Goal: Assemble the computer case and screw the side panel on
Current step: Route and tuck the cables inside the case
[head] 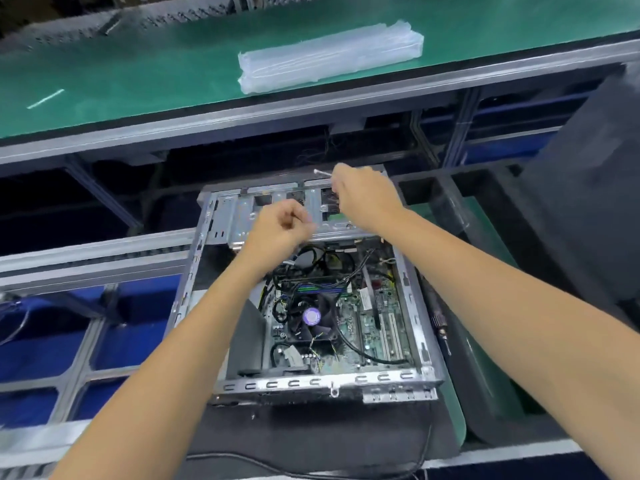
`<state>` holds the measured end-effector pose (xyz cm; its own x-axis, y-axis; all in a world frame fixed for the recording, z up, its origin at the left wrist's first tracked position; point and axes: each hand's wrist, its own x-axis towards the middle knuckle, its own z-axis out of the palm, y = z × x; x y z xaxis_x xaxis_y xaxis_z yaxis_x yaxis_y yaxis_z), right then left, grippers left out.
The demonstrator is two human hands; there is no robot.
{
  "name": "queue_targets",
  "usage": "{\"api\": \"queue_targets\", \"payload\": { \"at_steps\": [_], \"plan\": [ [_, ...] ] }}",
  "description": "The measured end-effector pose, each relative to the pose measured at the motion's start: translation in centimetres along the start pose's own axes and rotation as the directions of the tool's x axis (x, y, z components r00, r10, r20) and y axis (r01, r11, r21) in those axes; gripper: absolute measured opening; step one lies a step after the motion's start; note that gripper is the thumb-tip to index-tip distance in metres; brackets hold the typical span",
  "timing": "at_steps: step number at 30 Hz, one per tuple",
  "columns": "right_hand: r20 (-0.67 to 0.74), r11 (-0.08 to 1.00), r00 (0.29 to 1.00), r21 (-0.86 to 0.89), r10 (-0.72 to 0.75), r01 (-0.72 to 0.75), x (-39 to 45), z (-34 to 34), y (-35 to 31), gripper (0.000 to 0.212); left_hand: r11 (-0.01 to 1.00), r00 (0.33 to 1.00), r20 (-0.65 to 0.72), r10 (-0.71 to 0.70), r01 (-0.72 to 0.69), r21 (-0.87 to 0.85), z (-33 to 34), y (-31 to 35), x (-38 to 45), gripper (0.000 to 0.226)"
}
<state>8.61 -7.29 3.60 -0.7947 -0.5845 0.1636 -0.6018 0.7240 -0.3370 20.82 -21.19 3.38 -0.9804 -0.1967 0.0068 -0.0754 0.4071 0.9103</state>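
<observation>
An open computer case (412,379) lies on its side before me, showing the motherboard (367,323), a CPU fan (311,317) and black cables. Over the metal drive cage (239,216) at the case's far end, my left hand (280,225) hovers with fingers curled; whether it holds anything small I cannot tell. My right hand (363,199) is at the far edge of the case and pinches a small silver screw-like part (322,172) that sticks out to the left of its fingers. A dark side panel (588,202) leans at the right.
A green-topped bench (138,74) runs across the back and carries a stack of clear plastic sleeves (329,57). An electric screwdriver (440,323) lies just right of the case. A black mat (311,431) is under the case. Blue bins and a metal frame fill the left.
</observation>
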Motion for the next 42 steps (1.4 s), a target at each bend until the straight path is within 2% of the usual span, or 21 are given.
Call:
{"api": "queue_targets", "payload": {
  "at_steps": [1, 2, 3, 4, 5, 6, 7, 8, 9, 11, 12, 14, 16, 20, 23, 27, 31, 37, 40, 42],
  "plan": [
    [-0.034, 0.997, 0.999, -0.082, -0.018, 0.015, 0.3, 0.3, 0.5, 0.014, 0.998, 0.96, 0.275, -0.045, 0.031, 0.053, 0.3, 0.0, -0.3, 0.008],
    [-0.052, 0.992, 0.998, -0.122, -0.044, 0.038, 0.5, 0.7, 0.8, 0.015, 0.991, 0.842, 0.532, -0.093, 0.025, 0.133, 0.8, 0.1, -0.6, 0.005],
    [-0.057, 0.989, 0.996, -0.133, -0.073, 0.064, 0.6, 1.2, 1.0, 0.019, 0.979, 0.681, 0.717, -0.146, -0.004, 0.203, 1.5, 0.1, -0.7, 0.004],
    [-0.055, 0.988, 0.994, -0.129, -0.091, 0.083, 0.7, 1.8, 1.1, 0.023, 0.966, 0.534, 0.823, -0.195, -0.041, 0.255, 2.5, -0.1, -0.9, 0.009],
    [-0.055, 0.989, 0.994, -0.12, -0.099, 0.092, 0.7, 2.3, 1.1, 0.025, 0.95, 0.433, 0.87, -0.235, -0.088, 0.3, 3.6, -0.3, -1.2, 0.013],
    [-0.053, 0.989, 0.993, -0.115, -0.102, 0.096, 0.7, 2.8, 1.2, 0.025, 0.933, 0.372, 0.891, -0.261, -0.138, 0.332, 4.6, -0.7, -1.5, 0.016],
    [-0.052, 0.988, 0.993, -0.118, -0.106, 0.099, 0.6, 3.2, 1.2, 0.024, 0.922, 0.342, 0.901, -0.267, -0.183, 0.342, 5.4, -1.2, -1.8, 0.018],
    [-0.05, 0.987, 0.993, -0.125, -0.111, 0.104, 0.7, 3.6, 1.3, 0.024, 0.921, 0.339, 0.906, -0.253, -0.201, 0.333, 5.9, -1.6, -2.2, 0.019],
    [-0.044, 0.986, 0.993, -0.128, -0.113, 0.106, 0.7, 3.8, 1.3, 0.025, 0.934, 0.37, 0.903, -0.22, -0.188, 0.304, 6.0, -1.9, -2.4, 0.018],
    [-0.03, 0.992, 0.996, -0.098, -0.088, 0.084, 1.1, 4.1, 1.5, 0.027, 0.972, 0.474, 0.871, -0.129, -0.114, 0.206, 4.9, -2.0, -2.6, 0.012],
    [-0.026, 0.994, 0.997, -0.082, -0.069, 0.066, 1.2, 4.2, 1.7, 0.028, 0.98, 0.506, 0.856, -0.106, -0.09, 0.175, 4.2, -2.0, -2.6, 0.01],
    [-0.024, 0.996, 0.999, -0.077, -0.045, 0.043, 1.3, 4.4, 2.0, 0.027, 0.97, 0.493, 0.855, -0.161, -0.081, 0.229, 3.3, -2.0, -2.4, 0.006],
    [-0.025, 0.997, 0.999, -0.067, -0.036, 0.034, 1.4, 4.5, 2.2, 0.027, 0.926, 0.466, 0.848, -0.253, -0.139, 0.352, 3.2, -2.3, -2.6, 0.008],
    [-0.027, 0.997, 0.999, -0.069, -0.043, 0.041, 1.3, 4.5, 2.2, 0.027, 0.846, 0.52, 0.802, -0.295, -0.247, 0.472, 3.3, -2.2, -2.9, 0.014],
    [-0.041, 0.995, 0.997, -0.08, -0.058, 0.055, 1.3, 4.6, 2.0, 0.026, 0.769, 0.506, 0.812, -0.293, -0.38, 0.514, 3.4, -1.8, -3.4, 0.025],
    [-0.056, 0.991, 0.996, -0.116, -0.067, 0.06, 1.2, 4.6, 1.9, 0.023, 0.69, 0.503, 0.805, -0.314, -0.461, 0.557, 4.3, -0.9, -4.2, 0.055],
    [-0.038, 0.986, 0.995, -0.145, -0.087, 0.081, 1.1, 4.7, 1.6, 0.023, 0.627, 0.512, 0.794, -0.329, -0.51, 0.589, 5.3, -0.7, -4.7, 0.041],
    [-0.009, 0.979, 0.994, -0.173, -0.109, 0.106, 1.0, 4.7, 1.5, 0.022, 0.639, 0.452, 0.795, -0.405, -0.482, 0.6, 5.8, -1.0, -4.6, 0.032],
    [0.008, 0.973, 0.992, -0.196, -0.126, 0.125, 1.0, 4.7, 1.3, 0.019, 0.701, 0.408, 0.815, -0.411, -0.43, 0.569, 6.2, -1.4, -4.5, 0.029],
    [0.01, 0.968, 0.991, -0.21, -0.135, 0.134, 0.9, 4.7, 1.3, 0.017, 0.738, 0.38, 0.826, -0.417, -0.388, 0.551, 6.4, -1.5, -4.6, 0.035]
  ]
}}
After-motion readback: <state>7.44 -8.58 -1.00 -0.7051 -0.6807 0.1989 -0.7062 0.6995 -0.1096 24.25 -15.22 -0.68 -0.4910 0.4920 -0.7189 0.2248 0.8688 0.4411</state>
